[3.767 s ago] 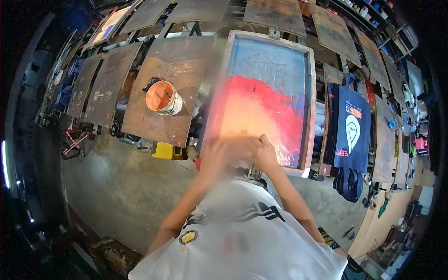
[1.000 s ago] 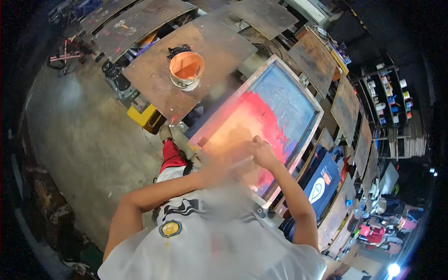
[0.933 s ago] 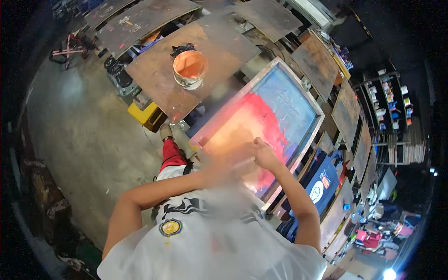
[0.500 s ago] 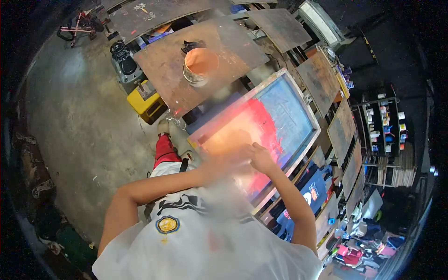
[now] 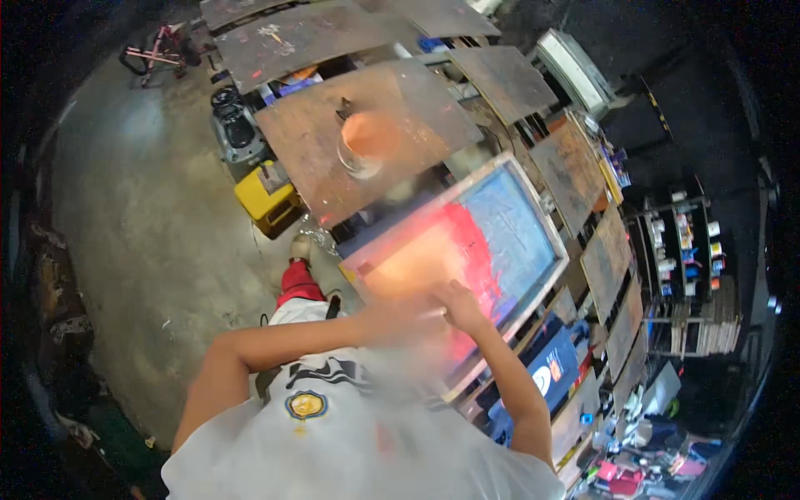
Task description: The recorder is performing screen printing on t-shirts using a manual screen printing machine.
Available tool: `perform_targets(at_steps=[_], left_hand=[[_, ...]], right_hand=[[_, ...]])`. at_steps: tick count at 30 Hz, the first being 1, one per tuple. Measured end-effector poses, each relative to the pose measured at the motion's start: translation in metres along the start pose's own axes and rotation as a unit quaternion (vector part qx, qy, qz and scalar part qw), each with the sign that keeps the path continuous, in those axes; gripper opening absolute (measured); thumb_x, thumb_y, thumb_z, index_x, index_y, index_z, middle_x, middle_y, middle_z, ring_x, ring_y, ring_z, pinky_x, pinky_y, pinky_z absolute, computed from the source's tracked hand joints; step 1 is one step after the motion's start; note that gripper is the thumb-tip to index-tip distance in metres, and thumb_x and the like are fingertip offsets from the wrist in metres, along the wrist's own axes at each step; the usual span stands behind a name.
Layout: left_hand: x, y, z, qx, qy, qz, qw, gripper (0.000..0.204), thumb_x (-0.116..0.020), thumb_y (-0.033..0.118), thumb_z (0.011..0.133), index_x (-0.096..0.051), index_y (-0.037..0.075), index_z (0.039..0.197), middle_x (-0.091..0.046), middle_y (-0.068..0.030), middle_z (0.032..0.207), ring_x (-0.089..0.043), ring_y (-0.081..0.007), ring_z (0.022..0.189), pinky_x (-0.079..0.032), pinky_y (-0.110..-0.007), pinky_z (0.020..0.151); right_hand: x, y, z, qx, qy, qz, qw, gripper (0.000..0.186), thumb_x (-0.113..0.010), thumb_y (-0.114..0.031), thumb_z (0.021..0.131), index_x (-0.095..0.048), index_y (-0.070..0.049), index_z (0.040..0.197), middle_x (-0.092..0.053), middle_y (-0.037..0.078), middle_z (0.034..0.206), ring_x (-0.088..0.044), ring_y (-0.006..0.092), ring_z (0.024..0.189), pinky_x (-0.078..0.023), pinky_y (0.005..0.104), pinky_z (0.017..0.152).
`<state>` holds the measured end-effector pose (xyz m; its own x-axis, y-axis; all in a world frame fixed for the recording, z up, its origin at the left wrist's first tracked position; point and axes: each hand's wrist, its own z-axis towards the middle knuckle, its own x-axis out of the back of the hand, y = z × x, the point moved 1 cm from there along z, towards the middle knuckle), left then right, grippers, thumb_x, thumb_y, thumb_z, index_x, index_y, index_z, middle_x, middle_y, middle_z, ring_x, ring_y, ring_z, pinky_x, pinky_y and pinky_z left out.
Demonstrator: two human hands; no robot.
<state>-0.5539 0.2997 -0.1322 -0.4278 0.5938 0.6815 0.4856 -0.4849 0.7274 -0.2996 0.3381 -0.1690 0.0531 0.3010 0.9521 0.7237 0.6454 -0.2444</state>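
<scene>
A wooden-framed printing screen [image 5: 537,208] lies tilted in front of me, with blue mesh at its far right. Red-pink ink [image 5: 473,242] covers the middle of the mesh, beside a blurred pale orange area. My right hand [image 5: 460,306] is over the inked part, its fingers curled closed; what they hold, if anything, is hidden. Close to its left is my left hand [image 5: 400,317], smeared by a blur so that its fingers do not show. Under the screen's near right side, dark blue printed fabric [image 5: 560,360] sticks out.
A white bucket [image 5: 360,167] with an orange inside stands on a brown board [image 5: 308,142] beyond the screen. More boards run in rows to the far side and right. A yellow box [image 5: 265,196] and a grey machine [image 5: 237,129] are on the left. Shelves with containers [image 5: 687,242] stand far right.
The view has shifted, so the bucket, boards and screen sit lower in it. Both hands stay close together over the inked area, with only a slight shift.
</scene>
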Motion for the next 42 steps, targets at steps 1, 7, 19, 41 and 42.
perform_targets(at_steps=[1, 7, 19, 41, 42], left_hand=[[0.005, 0.003, 0.004, 0.033, -0.021, -0.023, 0.999, 0.064, -0.062, 0.010, 0.086, -0.035, -0.009, 0.141, -0.046, -0.0299, 0.120, -0.061, -0.0446, 0.099, -0.052, -0.049, 0.081], [-0.011, -0.020, -0.001, 0.021, 0.064, 0.016, 0.998, 0.064, -0.060, 0.013, 0.087, -0.036, -0.009, 0.142, -0.045, -0.0286, 0.121, -0.061, -0.0439, 0.098, -0.052, -0.049, 0.081], [0.009, -0.022, -0.005, -0.083, 0.181, 0.076, 0.977, 0.062, -0.060, 0.013, 0.087, -0.038, -0.002, 0.143, -0.049, -0.0267, 0.119, -0.060, -0.0429, 0.098, -0.052, -0.050, 0.079], [0.007, -0.090, 0.003, -0.045, 0.082, 0.167, 0.981, 0.057, -0.061, 0.006, 0.082, -0.051, 0.015, 0.138, -0.051, -0.0068, 0.133, -0.050, -0.0362, 0.124, -0.048, -0.049, 0.096], [0.013, -0.095, 0.003, -0.072, 0.080, 0.140, 0.984, 0.055, -0.063, 0.008, 0.083, -0.052, 0.016, 0.136, -0.050, -0.0055, 0.135, -0.050, -0.0354, 0.125, -0.046, -0.049, 0.098]], right_hand=[[-0.003, 0.003, 0.004, 0.006, 0.004, 0.010, 1.000, 0.045, -0.063, -0.001, 0.074, -0.065, -0.016, 0.117, -0.066, 0.002, 0.122, -0.061, 0.0278, 0.092, -0.054, 0.0394, 0.079], [-0.013, 0.011, 0.025, 0.006, 0.067, -0.016, 0.998, 0.051, -0.062, 0.003, 0.071, -0.064, -0.017, 0.118, -0.065, 0.002, 0.122, -0.061, 0.0281, 0.090, -0.054, 0.0405, 0.076], [-0.011, 0.004, 0.028, -0.023, 0.078, -0.007, 0.997, 0.045, -0.063, 0.001, 0.066, -0.066, -0.012, 0.109, -0.065, 0.004, 0.118, -0.060, 0.0289, 0.088, -0.054, 0.0401, 0.073], [-0.033, -0.091, 0.023, -0.354, 0.133, 0.026, 0.925, 0.043, -0.064, -0.007, 0.079, -0.059, -0.014, 0.121, -0.061, 0.005, 0.118, -0.063, 0.0310, 0.091, -0.056, 0.0435, 0.078], [-0.024, -0.099, 0.024, -0.364, 0.138, 0.031, 0.921, 0.043, -0.064, -0.007, 0.079, -0.059, -0.014, 0.121, -0.061, 0.005, 0.118, -0.063, 0.0310, 0.091, -0.056, 0.0435, 0.078]])
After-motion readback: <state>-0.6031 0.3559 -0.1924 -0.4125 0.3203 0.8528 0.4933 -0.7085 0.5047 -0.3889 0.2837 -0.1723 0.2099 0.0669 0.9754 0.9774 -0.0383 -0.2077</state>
